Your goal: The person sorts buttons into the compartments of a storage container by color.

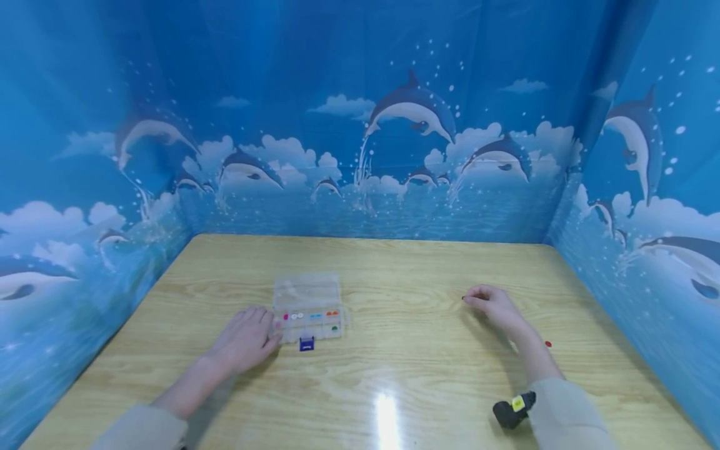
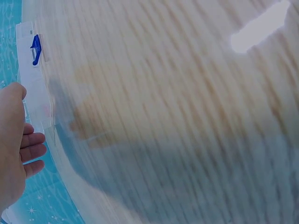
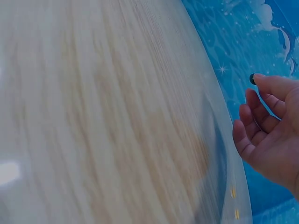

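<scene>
An open clear plastic compartment box [image 1: 323, 332] with a blue latch [image 1: 306, 344] lies on the table, its lid [image 1: 306, 290] tipped back. Small round button-like pieces in pink, white, blue, orange and green sit in its compartments. My left hand [image 1: 247, 337] rests against the box's left side, fingers relaxed; the left wrist view shows the thumb [image 2: 17, 91] by the box [image 2: 35, 88]. Right of the box, above the table, my right hand [image 1: 497, 307] pinches a small dark green button [image 3: 252, 79] between thumb and fingertip. Its other fingers curl loosely.
A small red button [image 1: 548, 344] lies on the table beyond the right forearm. A black device with a yellow label [image 1: 518, 403] is at the right wrist. Blue dolphin-print curtains [image 1: 360, 125] stand along the table's back and sides.
</scene>
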`<action>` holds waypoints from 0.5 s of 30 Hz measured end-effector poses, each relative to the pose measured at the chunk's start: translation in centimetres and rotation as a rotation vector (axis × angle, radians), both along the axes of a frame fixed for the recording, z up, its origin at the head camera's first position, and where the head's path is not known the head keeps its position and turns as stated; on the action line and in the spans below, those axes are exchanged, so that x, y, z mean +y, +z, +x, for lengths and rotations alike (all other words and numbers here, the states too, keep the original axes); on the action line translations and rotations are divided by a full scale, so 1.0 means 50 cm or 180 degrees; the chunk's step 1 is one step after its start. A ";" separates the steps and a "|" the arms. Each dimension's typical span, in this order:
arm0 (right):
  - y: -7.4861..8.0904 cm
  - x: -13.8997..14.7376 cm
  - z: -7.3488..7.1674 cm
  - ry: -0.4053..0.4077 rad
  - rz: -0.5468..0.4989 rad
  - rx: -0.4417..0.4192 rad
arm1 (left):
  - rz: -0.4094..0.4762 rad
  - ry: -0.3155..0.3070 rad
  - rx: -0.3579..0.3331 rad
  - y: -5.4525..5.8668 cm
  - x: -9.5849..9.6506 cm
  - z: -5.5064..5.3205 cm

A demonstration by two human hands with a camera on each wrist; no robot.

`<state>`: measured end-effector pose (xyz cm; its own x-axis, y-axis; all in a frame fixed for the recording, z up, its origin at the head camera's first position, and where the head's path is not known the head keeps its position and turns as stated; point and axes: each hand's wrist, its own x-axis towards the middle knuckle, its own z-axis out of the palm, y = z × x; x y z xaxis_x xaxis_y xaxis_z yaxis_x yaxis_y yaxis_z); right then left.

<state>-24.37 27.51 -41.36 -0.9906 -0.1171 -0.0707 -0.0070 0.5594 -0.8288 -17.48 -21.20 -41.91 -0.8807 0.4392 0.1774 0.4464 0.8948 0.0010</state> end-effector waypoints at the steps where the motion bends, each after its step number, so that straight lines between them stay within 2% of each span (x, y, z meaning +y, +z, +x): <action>1: 0.000 -0.006 -0.001 0.0013 -0.0015 -0.0001 | 0.0005 -0.0004 0.0008 0.000 0.000 0.000; 15: -0.012 -0.078 -0.018 0.0150 -0.0238 0.0006 | -0.0007 0.0034 -0.0014 -0.004 -0.002 -0.004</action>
